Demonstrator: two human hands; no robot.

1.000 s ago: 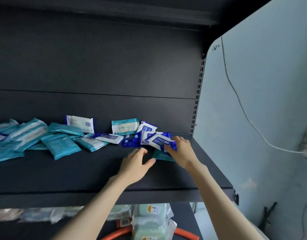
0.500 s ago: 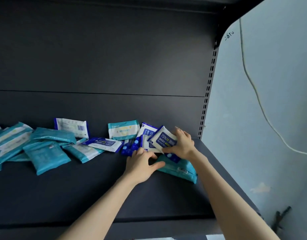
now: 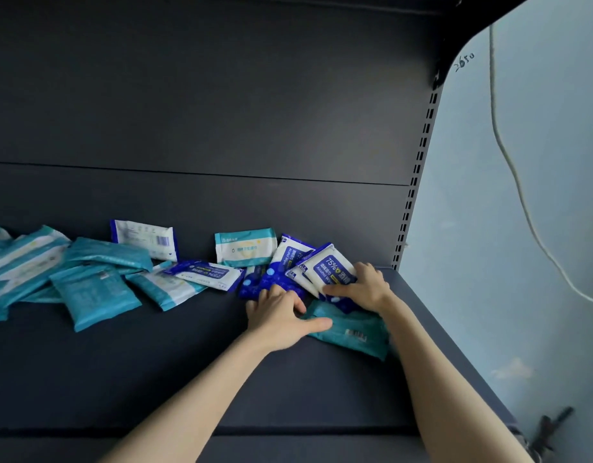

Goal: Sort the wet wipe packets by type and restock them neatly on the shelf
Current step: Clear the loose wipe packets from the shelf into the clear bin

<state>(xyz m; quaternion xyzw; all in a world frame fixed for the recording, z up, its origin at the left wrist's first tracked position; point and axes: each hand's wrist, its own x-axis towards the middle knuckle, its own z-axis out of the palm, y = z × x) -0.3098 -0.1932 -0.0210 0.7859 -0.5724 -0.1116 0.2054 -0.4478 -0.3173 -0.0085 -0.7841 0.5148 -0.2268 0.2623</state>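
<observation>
Your right hand (image 3: 362,289) grasps a blue-and-white alcohol wipe packet (image 3: 332,267), pinching its lower right corner. The packet is tilted up at the right end of the shelf (image 3: 155,379). Your left hand (image 3: 281,312) is released. Its fingers are loosely spread over the dark blue packets (image 3: 255,284), and its thumb lies on a teal packet (image 3: 352,330). That one lies flat at 6 o'clock of the right hand, barcode up.

What crowds you:
- At 11 o'clock of the held packet, two more white-faced blue packets (image 3: 290,253) lean against it. Overlap hides how many dark blue ones lie beneath.
- At 10 o'clock of your left hand, one teal-and-white packet (image 3: 245,247) stands against the back panel (image 3: 221,111).
- At 9 o'clock, one blue packet (image 3: 208,274) lies flat. Beyond it, one blue-edged white packet (image 3: 144,238) stands with its barcode facing you.
- Further toward 9 o'clock lies a loose teal heap (image 3: 94,294). I count at least five there, but overlap and the frame edge prevent an exact count.

Edges:
- The perforated upright (image 3: 418,168) closes the back corner at 1 o'clock of your right hand.
- The shelf's side edge runs just beside your right forearm at 3 o'clock. Past it is a pale wall (image 3: 539,262) with a hanging cable (image 3: 509,162).

Bare shelf lies from 6 to 8 o'clock of your hands, out to the front edge (image 3: 188,432).
</observation>
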